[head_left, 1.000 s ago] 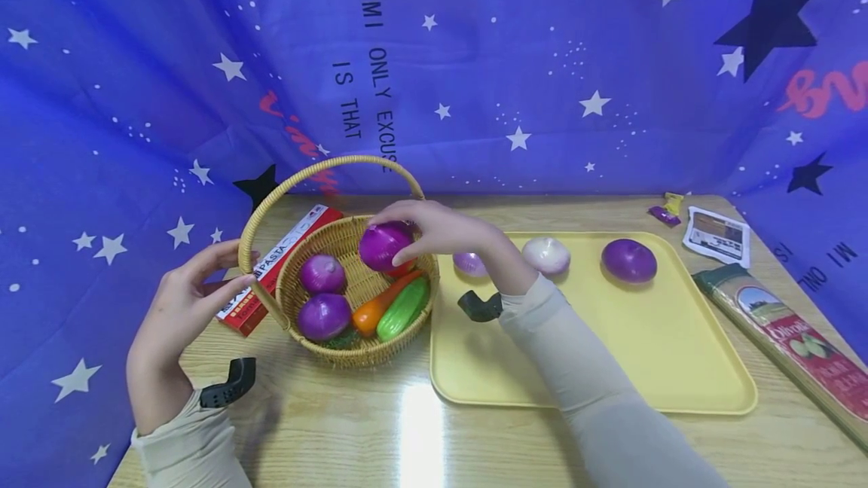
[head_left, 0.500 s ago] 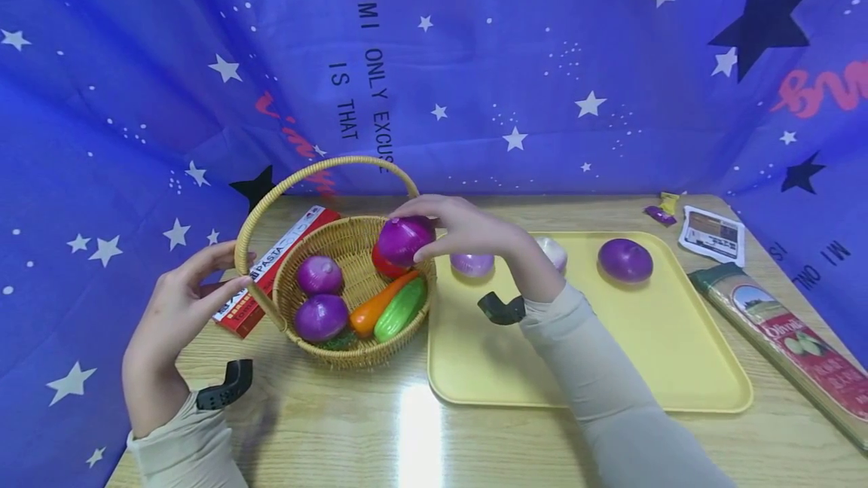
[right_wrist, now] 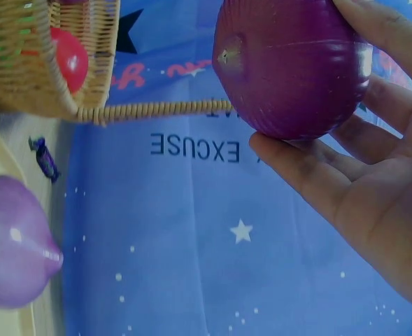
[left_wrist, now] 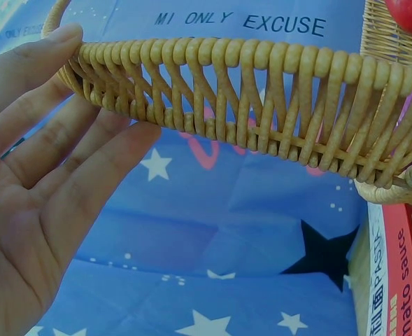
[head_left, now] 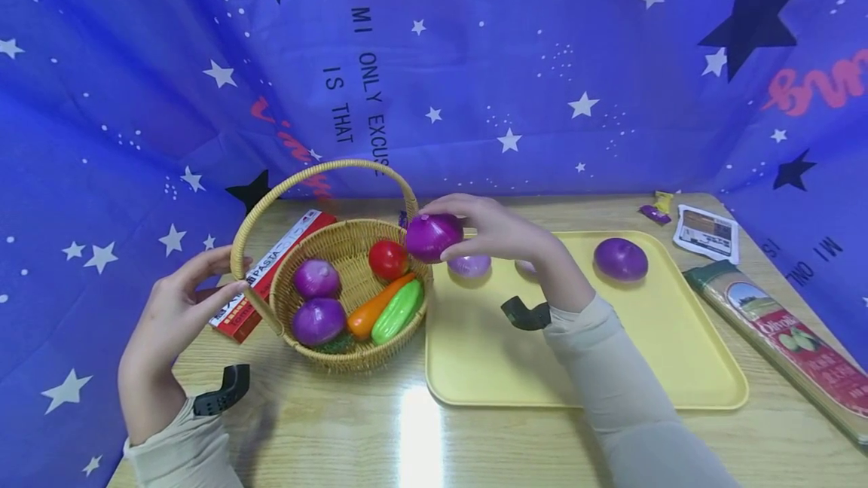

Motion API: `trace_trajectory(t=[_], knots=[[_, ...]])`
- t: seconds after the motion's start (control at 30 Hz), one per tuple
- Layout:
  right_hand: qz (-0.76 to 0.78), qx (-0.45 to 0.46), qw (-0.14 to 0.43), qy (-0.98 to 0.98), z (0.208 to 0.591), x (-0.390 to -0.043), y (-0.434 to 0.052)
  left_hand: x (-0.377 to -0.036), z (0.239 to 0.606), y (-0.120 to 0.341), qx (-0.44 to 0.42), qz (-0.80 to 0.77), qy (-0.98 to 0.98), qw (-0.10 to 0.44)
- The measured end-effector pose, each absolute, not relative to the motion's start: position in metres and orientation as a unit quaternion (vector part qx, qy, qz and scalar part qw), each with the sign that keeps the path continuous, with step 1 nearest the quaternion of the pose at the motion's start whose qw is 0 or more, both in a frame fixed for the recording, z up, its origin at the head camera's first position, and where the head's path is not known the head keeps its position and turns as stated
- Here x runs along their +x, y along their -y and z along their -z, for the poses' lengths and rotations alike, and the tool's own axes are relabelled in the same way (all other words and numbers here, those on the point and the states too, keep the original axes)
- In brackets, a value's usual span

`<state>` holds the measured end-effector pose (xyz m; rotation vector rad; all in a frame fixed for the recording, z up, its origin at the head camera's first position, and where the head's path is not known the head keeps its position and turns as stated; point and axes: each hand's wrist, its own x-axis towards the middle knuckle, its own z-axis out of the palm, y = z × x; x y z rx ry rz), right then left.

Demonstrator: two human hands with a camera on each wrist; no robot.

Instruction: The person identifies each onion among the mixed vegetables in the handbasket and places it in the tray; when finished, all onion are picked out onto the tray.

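My right hand (head_left: 498, 230) grips a purple onion (head_left: 434, 238) above the basket's right rim, beside the tray. In the right wrist view the fingers and thumb curl round that onion (right_wrist: 289, 66). My left hand (head_left: 172, 315) pinches the handle (left_wrist: 247, 63) of the wicker basket (head_left: 359, 361) on its left side. Inside the basket lie two purple onions (head_left: 319, 322), a red tomato (head_left: 389, 260), an orange carrot (head_left: 371, 311) and a green cucumber-like vegetable (head_left: 398, 313).
The yellow tray (head_left: 651, 352) holds a pale purple onion (head_left: 469, 266), a dark purple onion (head_left: 620, 260) and one mostly hidden behind the right arm. A red pasta box (head_left: 237, 318) lies behind the basket. A long Olivoila packet (head_left: 780, 337), a white packet (head_left: 707, 233) and candies (head_left: 656, 208) sit at right.
My right hand has moved right with the onion, from over the basket's inside to its right rim, uncovering the tomato. My left hand keeps its hold on the handle.
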<state>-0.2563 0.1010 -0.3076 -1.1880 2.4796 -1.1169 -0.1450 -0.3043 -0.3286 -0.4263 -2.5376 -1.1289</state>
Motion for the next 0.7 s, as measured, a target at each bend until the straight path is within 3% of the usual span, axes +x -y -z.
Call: trace_trajectory(t=[0.7], knots=[[0.364, -0.348, 0.016, -0.864, 0.314, -0.246, -0.153, -0.145, 0.329, 0.304, -0.154, 0.396, 0.889, 0.17]])
